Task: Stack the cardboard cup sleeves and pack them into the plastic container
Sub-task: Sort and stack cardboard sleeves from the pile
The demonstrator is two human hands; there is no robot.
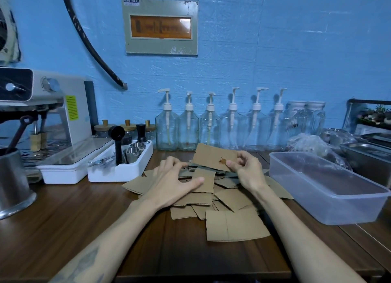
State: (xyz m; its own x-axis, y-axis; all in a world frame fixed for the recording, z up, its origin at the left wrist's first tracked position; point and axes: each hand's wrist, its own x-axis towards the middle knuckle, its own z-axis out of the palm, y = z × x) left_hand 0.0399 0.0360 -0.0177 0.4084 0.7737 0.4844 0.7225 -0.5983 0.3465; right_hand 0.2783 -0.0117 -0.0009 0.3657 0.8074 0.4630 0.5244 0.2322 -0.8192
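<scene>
On the dark brown wooden table (88, 223), at its centre, lies a loose heap of flat brown corrugated cardboard cup sleeves (224, 200), overlapping at many angles; one flattened sleeve (234, 225) lies at the near edge of the heap. The right hand (246, 168) pinches one brown cardboard sleeve with a small dark stain (215, 157) by its right end, holding it raised and tilted above the far side of the heap. The left hand (175, 181) rests palm down on the heap, fingers spread and nearly straight, the thumb pressing on an upper sleeve; it holds nothing. To the right of the heap, just beside it, stands the clear rectangular plastic container (330, 211), lidless, with no sleeve inside it. Behind the container are crumpled clear plastic bags (313, 144) and a rectangular steel tray (368, 153). Along the blue painted wall (275, 50) stands a row of clear glass pump bottles with white dispensers (209, 124). To the left of the heap, a white rectangular tray (122, 172) holds small steel cups and a black scoop. Farther left are a white espresso machine (53, 105) and, at the table's left edge, a steel pitcher (12, 183). A grey wall panel with an orange window (160, 27) hangs above.
</scene>
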